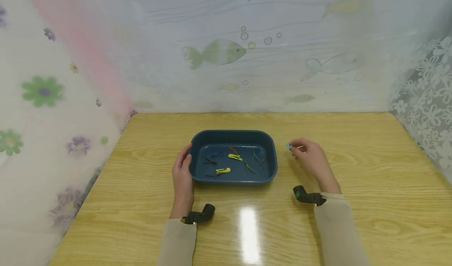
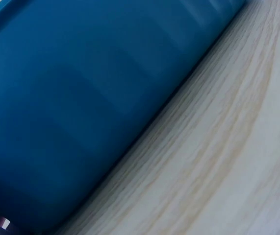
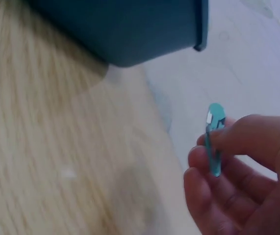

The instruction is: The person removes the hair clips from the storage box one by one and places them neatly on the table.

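Note:
A dark blue rectangular basin [image 1: 233, 181] stands on the wooden table, and my left hand [image 1: 182, 175] holds its left end, thumb at the rim. In the left wrist view the basin's wall [image 2: 90, 98] fills much of the picture. To the right of the basin, my right hand [image 1: 310, 158] pinches a teal snap hair clip [image 3: 215, 139] between thumb and fingers. Inside the basin lie a yellow hair clip [image 1: 234, 156], a second yellow hair clip [image 1: 223, 170] and several thin dark, green and reddish pieces, some of them crossed or V-shaped.
The wooden table [image 1: 127, 203] reaches back to a curtain [image 1: 275, 73] printed with fish. A flowered sheet [image 1: 46, 140] hangs at the left and white lace [image 1: 431, 81] at the right. Black wrist cameras sit on both wrists, in front of the basin.

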{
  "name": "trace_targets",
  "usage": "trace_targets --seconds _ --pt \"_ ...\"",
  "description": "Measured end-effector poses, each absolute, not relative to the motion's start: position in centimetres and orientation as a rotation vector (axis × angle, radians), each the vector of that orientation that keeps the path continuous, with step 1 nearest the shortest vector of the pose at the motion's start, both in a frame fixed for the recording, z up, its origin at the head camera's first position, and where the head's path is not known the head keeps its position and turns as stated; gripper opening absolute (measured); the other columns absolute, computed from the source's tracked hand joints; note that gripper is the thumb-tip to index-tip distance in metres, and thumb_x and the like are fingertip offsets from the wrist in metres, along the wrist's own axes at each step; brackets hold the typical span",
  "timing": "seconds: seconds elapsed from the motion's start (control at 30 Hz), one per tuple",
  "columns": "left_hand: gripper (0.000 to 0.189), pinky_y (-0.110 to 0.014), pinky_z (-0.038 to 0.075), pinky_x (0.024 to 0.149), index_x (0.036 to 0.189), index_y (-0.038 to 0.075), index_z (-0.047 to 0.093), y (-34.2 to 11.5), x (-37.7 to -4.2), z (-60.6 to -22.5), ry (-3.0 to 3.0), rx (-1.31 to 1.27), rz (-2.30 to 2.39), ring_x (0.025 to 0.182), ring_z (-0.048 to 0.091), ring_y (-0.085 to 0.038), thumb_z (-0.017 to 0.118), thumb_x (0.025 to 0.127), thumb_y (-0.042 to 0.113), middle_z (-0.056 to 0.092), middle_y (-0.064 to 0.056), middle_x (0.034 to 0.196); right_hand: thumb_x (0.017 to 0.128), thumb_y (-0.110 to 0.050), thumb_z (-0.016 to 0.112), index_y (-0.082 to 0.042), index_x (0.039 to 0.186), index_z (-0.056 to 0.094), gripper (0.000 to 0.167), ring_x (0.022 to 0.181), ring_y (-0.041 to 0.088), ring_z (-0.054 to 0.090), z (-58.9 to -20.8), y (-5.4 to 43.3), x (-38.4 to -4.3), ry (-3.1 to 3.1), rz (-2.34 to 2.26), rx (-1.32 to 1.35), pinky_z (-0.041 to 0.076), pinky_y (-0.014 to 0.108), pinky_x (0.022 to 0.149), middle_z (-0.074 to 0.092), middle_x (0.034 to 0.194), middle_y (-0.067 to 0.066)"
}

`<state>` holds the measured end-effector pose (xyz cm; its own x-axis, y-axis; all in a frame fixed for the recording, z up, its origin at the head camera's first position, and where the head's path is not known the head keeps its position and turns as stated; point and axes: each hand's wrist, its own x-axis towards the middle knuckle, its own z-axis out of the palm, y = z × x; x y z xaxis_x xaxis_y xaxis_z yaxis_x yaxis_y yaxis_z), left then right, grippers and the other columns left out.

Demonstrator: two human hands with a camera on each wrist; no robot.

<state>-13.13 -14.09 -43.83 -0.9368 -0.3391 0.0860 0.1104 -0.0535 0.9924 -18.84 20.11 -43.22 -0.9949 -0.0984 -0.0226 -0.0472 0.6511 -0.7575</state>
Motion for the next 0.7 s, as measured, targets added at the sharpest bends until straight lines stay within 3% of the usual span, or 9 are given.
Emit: trace_targets --seconds 0.27,0.7 --pt "0.033 -0.027 0.025 0.101 0.127 0.01 0.049 -14.1 -13.3 -44.0 -1.907 0.228 -2.071 0.121 0.035 -0.007 0.037 0.096 0.013 0.046 0.002 0.129 0.086 -0.011 0.047 -0.007 0.116 0.054 0.031 0.083 0.023 0.057 -44.2 20.9 -18.9 2.794 -1.214 -0.074 0.042 0.033 0.069 0.055 0.106 0.013" --pt "0.033 -0.027 0.025 0.101 0.127 0.011 0.048 -14.2 -13.2 -44.2 -1.915 0.237 -2.062 0.122 0.035 -0.007 0.037 0.096 0.014 0.045 0.003 0.13 0.09 -0.014 0.044 -0.005 0.116 0.054 0.029 0.102 0.034 0.049 -44.4 22.0 -18.7 2.83 -1.147 -0.023 0.041 0.045 0.079 0.051 0.113 0.019"
